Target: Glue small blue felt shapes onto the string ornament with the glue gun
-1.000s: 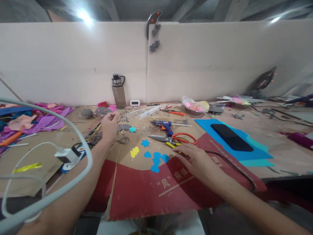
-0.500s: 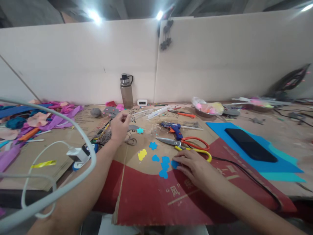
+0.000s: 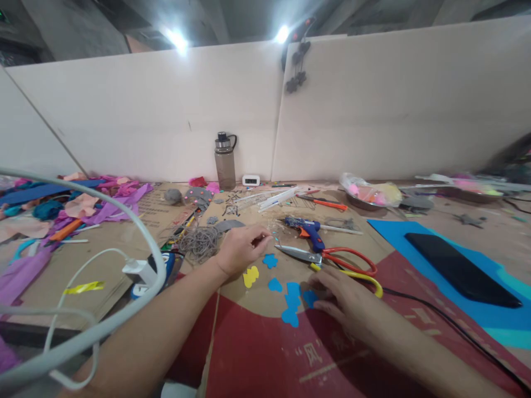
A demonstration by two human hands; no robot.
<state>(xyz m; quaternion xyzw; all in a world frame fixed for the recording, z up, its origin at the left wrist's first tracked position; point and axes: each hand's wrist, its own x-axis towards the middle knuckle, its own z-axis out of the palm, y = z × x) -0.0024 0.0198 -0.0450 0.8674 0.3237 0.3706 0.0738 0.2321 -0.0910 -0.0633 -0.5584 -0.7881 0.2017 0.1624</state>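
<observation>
My left hand [image 3: 244,250] hovers over the middle of the cardboard, fingers pinched together; whatever they hold is hidden. Just below it lie a blue foam flower [image 3: 270,261] and a yellow cutout [image 3: 250,276]. My right hand [image 3: 335,292] rests low on the board with thumb and fingers apart, its fingertips at a small blue cutout [image 3: 310,299]. Left of that are a blue heart [image 3: 275,284] and a blue foam scrap [image 3: 292,297]. Red-and-yellow-handled scissors [image 3: 301,253] lie beside my right hand, and a blue glue gun [image 3: 307,229] is beyond them.
Tangled grey cord [image 3: 199,242] lies left of my left hand. A white cable [image 3: 160,271] loops across the left foreground. At the back stand a bottle [image 3: 225,166] and a small clock [image 3: 251,180]. A black phone [image 3: 460,268] rests on blue sheets [image 3: 396,235] at right.
My left hand has moved right and nearer, away from the grey pieces, and now covers the spot of the turquoise flower. My right hand stays by the blue cutout. The view has shifted slightly.
</observation>
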